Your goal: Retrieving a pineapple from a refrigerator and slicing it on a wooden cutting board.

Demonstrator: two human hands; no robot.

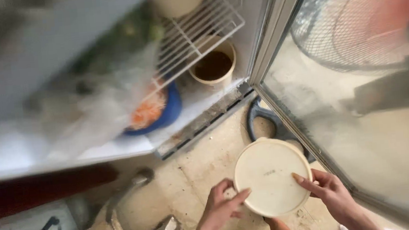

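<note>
Head view, looking down steeply; upper left of frame blurred by motion.

Nearest: both hands low in frame, forearms rising from the bottom edge. Left hand (220,203) grips the left rim of a round cream lid (271,175): index finger laid flat across the top surface, the other fingers curled under the edge. Right hand (330,192) grips the right rim, index finger stretched over the top, thumb side toward the rim, wrist angled inward. The lid is held roughly level between the two hands, above the floor. Whether a container hangs under the lid cannot be told; something skin-toned shows just below it, unclear.

Floor (194,170): beige, stained tile. At lower left, metal pots and utensils (140,229), blurred. Just beyond the lid, a dark blue sandal (259,122) lies on the floor, partly hidden by the lid.

Further: an open fridge (118,142), white bottom shelf edge facing the camera. On that shelf, a blue bowl (167,111) with orange shredded content, covered by crumpled clear plastic. Beside it to the right, a cream tub (214,67) of dark liquid, uncovered. Above both, a white wire rack (197,29).

Right: the fridge door (373,130), open, its surface dull and smudged. Top right, a fan grille (359,22).
</note>
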